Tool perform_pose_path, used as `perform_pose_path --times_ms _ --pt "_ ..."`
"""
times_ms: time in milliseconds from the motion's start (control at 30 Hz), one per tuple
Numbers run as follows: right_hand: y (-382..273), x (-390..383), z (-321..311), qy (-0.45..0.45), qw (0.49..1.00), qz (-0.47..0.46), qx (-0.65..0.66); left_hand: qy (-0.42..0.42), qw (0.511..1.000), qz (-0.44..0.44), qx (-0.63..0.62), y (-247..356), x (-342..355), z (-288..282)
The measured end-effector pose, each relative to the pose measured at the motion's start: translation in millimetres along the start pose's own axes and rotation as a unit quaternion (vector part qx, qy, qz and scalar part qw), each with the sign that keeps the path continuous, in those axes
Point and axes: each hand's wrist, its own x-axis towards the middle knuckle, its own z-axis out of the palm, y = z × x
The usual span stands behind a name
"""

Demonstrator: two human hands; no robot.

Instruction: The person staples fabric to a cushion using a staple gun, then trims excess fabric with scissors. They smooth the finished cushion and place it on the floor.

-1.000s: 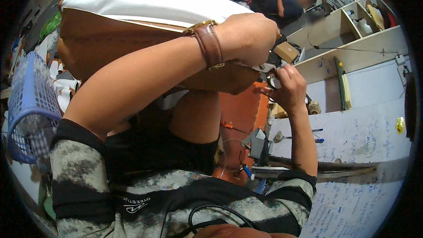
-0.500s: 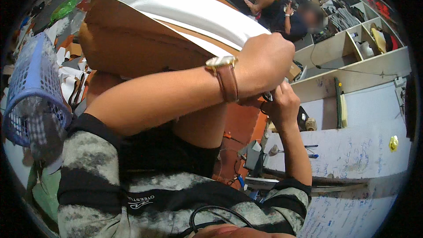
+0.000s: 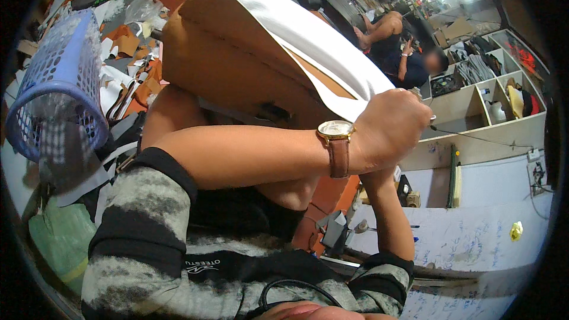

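A large curved brown piece (image 3: 231, 53) with white material (image 3: 296, 29) along its upper side lies tilted over my bent legs. My left hand (image 3: 388, 130), wristwatch at the wrist, is closed at the piece's right end; what its fingers grip is hidden. Below and behind it is my right hand (image 3: 379, 175), its fingers covered by the left hand, so I cannot tell whether it holds anything.
A blue perforated basket (image 3: 53, 115) stands at left among offcuts (image 3: 124, 41) and a green sack (image 3: 62, 240). Shelving (image 3: 483, 101) and a marked white board (image 3: 462, 231) are at right. Another person (image 3: 415, 68) sits at the upper right.
Both hands and the piece's right end have shifted lower in view, the left hand also rightward. The right hand's fingers, visible earlier, are now hidden. The whole background has shifted with the camera.
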Motion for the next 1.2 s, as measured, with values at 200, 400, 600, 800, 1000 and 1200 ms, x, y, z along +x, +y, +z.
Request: perform_pose_path --times_ms 200,400,600,800,1000,1200 --pt "-31 13 -2 -0.037 0.999 0.008 0.026 0.075 0.993 0.053 -0.075 18 7 -12" --pt "-65 27 -5 -0.062 0.997 0.005 0.054 0.124 0.981 0.092 -0.121 38 14 -34" --pt "-88 42 0 -0.085 0.993 -0.007 0.078 0.137 0.976 0.124 -0.117 53 19 -48" --pt "-105 50 -3 -0.102 0.990 -0.004 0.094 0.151 0.969 0.130 -0.142 70 22 -47" --pt "-125 63 -3 -0.128 0.983 0.007 0.132 0.078 0.981 0.140 -0.107 67 22 -45" --pt "-156 84 14 -0.158 0.963 0.031 0.217 -0.148 0.982 0.118 0.012 16 26 -130"
